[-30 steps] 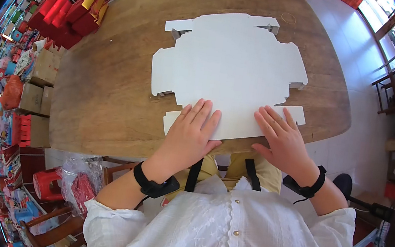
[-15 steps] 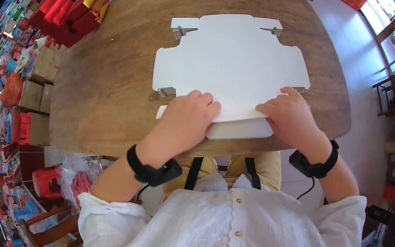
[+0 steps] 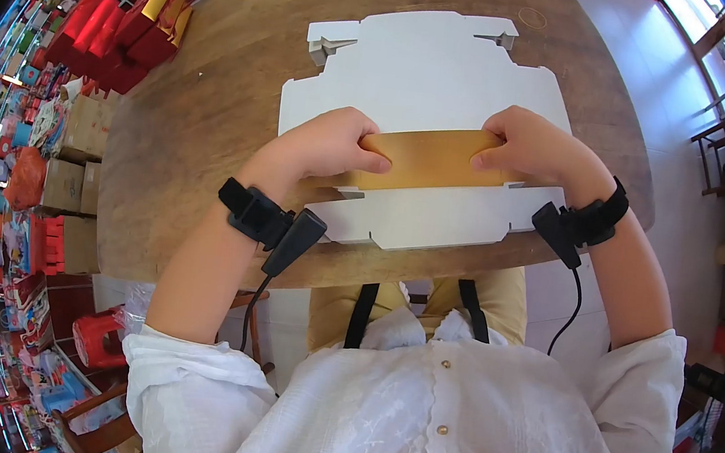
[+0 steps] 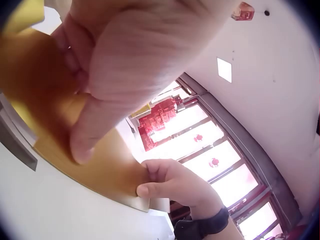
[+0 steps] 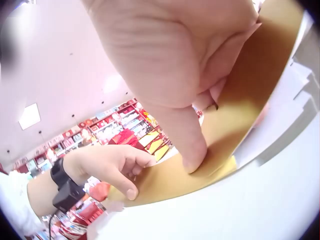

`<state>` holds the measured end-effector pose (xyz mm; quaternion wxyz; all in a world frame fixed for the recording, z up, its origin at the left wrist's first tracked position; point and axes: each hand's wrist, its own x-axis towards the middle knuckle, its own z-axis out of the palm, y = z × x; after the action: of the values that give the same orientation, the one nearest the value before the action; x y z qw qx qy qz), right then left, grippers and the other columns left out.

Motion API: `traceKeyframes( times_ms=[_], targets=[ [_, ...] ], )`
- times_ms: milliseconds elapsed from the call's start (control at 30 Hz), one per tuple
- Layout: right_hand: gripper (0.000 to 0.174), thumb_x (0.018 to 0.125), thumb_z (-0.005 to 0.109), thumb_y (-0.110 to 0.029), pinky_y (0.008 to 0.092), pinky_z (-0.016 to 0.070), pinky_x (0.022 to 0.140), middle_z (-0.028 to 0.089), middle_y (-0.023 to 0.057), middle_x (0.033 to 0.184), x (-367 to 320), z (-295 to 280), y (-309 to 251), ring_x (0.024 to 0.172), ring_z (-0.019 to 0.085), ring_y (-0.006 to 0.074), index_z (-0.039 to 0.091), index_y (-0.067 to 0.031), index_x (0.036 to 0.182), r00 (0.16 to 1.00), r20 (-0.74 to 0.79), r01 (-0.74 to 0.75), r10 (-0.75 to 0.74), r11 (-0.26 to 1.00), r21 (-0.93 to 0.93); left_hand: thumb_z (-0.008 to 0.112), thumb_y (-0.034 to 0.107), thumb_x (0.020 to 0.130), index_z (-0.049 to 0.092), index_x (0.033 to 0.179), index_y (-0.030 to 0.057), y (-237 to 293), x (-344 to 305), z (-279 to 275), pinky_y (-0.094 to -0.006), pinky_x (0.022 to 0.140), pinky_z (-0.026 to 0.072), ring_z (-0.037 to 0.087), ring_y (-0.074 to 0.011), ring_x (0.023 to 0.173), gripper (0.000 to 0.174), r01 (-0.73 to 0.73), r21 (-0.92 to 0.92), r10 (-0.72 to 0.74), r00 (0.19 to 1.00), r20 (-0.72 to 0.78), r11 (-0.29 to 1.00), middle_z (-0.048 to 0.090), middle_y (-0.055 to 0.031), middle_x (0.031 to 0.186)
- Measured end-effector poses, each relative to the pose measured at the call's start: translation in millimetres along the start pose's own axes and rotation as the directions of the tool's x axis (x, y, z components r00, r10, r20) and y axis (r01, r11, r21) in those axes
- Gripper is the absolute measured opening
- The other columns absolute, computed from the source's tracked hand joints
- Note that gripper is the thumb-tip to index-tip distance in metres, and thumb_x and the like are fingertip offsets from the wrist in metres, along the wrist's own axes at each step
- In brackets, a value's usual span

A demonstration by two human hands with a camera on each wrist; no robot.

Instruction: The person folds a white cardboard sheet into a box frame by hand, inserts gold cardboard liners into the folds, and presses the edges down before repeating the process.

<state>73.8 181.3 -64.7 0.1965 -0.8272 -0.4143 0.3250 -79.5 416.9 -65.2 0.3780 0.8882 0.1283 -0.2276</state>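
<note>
A flat die-cut white cardboard box blank [image 3: 436, 72] lies on the wooden table, its near edge bent up so that a gold face [image 3: 429, 160] shows. My left hand [image 3: 335, 142] pinches the left part of that raised flap, thumb on the gold side and fingers behind. The right part is pinched the same way by my right hand [image 3: 535, 146]. Below the flap, nearer my body, another white cardboard blank [image 3: 435, 225] shows. In the left wrist view, the thumb presses on the gold surface [image 4: 112, 165]; the right wrist view shows the right thumb on it too.
The wooden table [image 3: 200, 152] has a rounded near edge close to my body. Red and gold gift bags [image 3: 125, 25] stand at its far left. Shelves of goods and cardboard boxes [image 3: 69, 181] line the left, and a rubber band [image 3: 533, 17] lies at the far right.
My hands first lay flat on the blank, then curled over its near edge. Now both have lifted that edge and bent it away from my body, exposing the gold side.
</note>
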Motion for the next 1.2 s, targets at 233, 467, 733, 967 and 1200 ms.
traceKeyframes(
  times_ms=[233, 467, 733, 967, 1200],
  targets=[
    [0.024, 0.075, 0.08, -0.015, 0.0292, 0.0355, 0.052, 0.052, 0.0003, 0.059, 8.1, 3.7, 10.7, 0.056, 0.043, 0.0099, 0.064, 0.0014, 0.07, 0.999, 0.05, -0.024, 0.018, 0.992, 0.127, 0.076, 0.014, 0.084, 0.072, 0.106, -0.0017, 2.9, -4.1, 0.6, -0.028, 0.078, 0.049, 0.06, -0.0113, 0.079, 0.027, 0.065, -0.08, -0.059, 0.996, 0.073, 0.995, 0.072, -0.0046, 0.089],
    [0.025, 0.074, 0.08, -0.015, 0.0301, 0.0355, 0.053, 0.051, 0.0003, 0.059, 6.1, 2.1, 7.9, 0.055, 0.042, 0.0107, 0.062, 0.0017, 0.069, 0.998, 0.067, 0.002, -0.008, 0.996, 0.089, 0.077, 0.015, 0.083, 0.073, 0.102, -0.0021, 4.2, -6.3, 1.1, -0.0286, 0.075, 0.0489, 0.059, -0.012, 0.075, 0.026, 0.001, -0.012, 0.0, 0.997, 0.08, 1.0, 0.071, -0.0057, 0.083],
    [0.023, 0.074, 0.077, -0.013, 0.0311, 0.0401, 0.058, 0.058, 0.0053, 0.067, -3.1, 7.5, -3.9, 0.062, 0.051, 0.0147, 0.064, 0.0029, 0.083, 0.995, -0.071, 0.066, -0.069, 0.997, -0.045, 0.077, 0.019, 0.081, 0.07, 0.097, -0.0036, 4.6, -3.6, 5.8, -0.0355, 0.073, 0.0509, 0.066, -0.0258, 0.078, 0.028, 0.017, 0.143, -0.017, 1.0, -0.001, 0.99, 0.071, -0.0153, 0.084],
    [0.028, 0.085, 0.068, -0.021, 0.0357, 0.0491, 0.069, 0.065, 0.0119, 0.078, -13.8, 21.3, -3.5, 0.072, 0.061, 0.0235, 0.065, -0.0043, 0.108, 0.98, -0.191, 0.085, -0.058, 0.987, 0.138, 0.075, 0.012, 0.077, 0.061, 0.098, 0.0029, -2.6, -41.9, 38.5, -0.0392, 0.084, 0.0485, 0.059, -0.03, 0.096, 0.027, -0.24, 0.576, 0.578, 0.627, -0.522, 0.781, 0.061, -0.0114, 0.1],
    [0.021, 0.09, 0.067, -0.013, 0.0214, 0.0301, 0.041, 0.06, -0.0035, 0.071, -27.3, 8.5, -3.2, 0.05, 0.042, 0.0017, 0.069, -0.0003, 0.106, 1.0, 0.001, 0.003, -0.004, 0.87, 0.494, 0.063, 0.009, 0.079, 0.062, 0.103, 0.0037, 9.3, -79.1, 83.5, -0.0375, 0.084, 0.0484, 0.06, -0.0254, 0.1, 0.025, -0.33, 0.804, 0.801, 0.532, -0.274, 0.494, 0.06, -0.0094, 0.103]
  ],
)
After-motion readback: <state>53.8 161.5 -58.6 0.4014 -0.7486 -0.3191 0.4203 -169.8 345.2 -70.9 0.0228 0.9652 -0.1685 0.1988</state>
